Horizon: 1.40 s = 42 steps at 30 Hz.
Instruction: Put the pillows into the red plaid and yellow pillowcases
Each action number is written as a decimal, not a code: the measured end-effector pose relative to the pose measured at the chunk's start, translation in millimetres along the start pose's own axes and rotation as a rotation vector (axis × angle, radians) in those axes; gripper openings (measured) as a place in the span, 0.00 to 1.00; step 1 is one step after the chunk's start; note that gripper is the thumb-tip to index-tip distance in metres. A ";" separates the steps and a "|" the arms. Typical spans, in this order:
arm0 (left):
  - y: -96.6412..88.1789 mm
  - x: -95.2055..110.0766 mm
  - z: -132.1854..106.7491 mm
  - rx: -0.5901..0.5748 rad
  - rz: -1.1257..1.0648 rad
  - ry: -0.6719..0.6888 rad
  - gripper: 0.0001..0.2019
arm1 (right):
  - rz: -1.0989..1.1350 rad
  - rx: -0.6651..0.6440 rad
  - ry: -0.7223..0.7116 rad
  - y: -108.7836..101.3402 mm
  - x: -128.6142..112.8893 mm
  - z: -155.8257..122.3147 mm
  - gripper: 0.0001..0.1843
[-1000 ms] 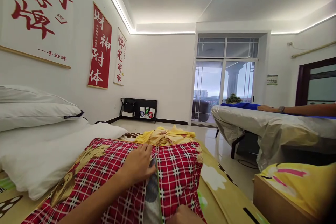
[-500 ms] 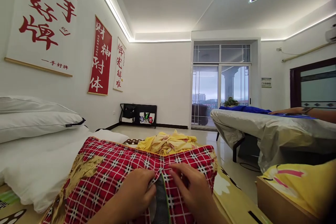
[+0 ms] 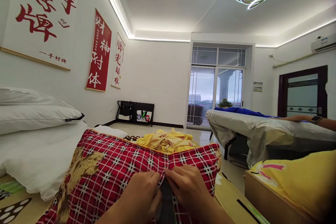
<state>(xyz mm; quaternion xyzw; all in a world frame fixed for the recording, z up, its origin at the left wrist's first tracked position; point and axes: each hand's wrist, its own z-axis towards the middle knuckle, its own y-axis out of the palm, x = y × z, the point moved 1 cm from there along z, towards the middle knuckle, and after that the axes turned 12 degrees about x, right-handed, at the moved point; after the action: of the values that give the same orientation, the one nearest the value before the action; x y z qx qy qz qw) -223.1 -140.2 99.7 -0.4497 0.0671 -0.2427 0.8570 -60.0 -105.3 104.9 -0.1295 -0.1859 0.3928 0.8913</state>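
Observation:
A red plaid cushion cover point(image 3: 115, 161) with a brown animal print lies in front of me, its zip opening point(image 3: 166, 199) facing up and showing a dark grey inside. My left hand point(image 3: 143, 192) is closed on the fabric edge left of the opening. On the other side, my right hand point(image 3: 186, 185) pinches the edge at the top end of the zip, close to the left fingertips. The zip pull is hidden by my fingers.
White pillows point(image 3: 39, 147) are stacked at the left. Crumpled yellow cloth point(image 3: 168, 140) lies beyond the cover. At right stand a box point(image 3: 273, 199) with a yellow printed cloth and a plastic-covered table point(image 3: 252, 122), where another person's hand point(image 3: 296, 118) rests on blue fabric.
My right fingers have come down and closed at the top of the zip, covering the pull. My left hand has shifted slightly right. The camera view has tilted a little.

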 end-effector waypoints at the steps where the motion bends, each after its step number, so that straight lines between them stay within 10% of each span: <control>1: -2.1 -0.1 -0.5 0.015 -0.010 0.006 0.07 | -0.005 0.017 -0.040 -2.4 -0.8 1.1 0.08; 26: -13.6 4.8 -2.6 0.038 0.000 0.076 0.04 | -0.031 0.074 -0.146 -6.6 -6.3 -3.4 0.16; 35: -10.0 13.2 9.3 0.254 0.025 0.139 0.06 | 0.066 0.325 -0.086 -13.4 -4.6 -5.0 0.11; 42: -16.3 4.3 16.3 0.165 -0.374 0.001 0.12 | 0.052 0.335 -0.160 -15.9 -0.9 -11.5 0.13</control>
<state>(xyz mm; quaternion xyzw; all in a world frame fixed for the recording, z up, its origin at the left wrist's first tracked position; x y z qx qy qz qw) -219.7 -138.0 122.8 -0.3826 -0.0372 -0.4024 0.8309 -45.1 -117.4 100.3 0.0475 -0.1846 0.4502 0.8723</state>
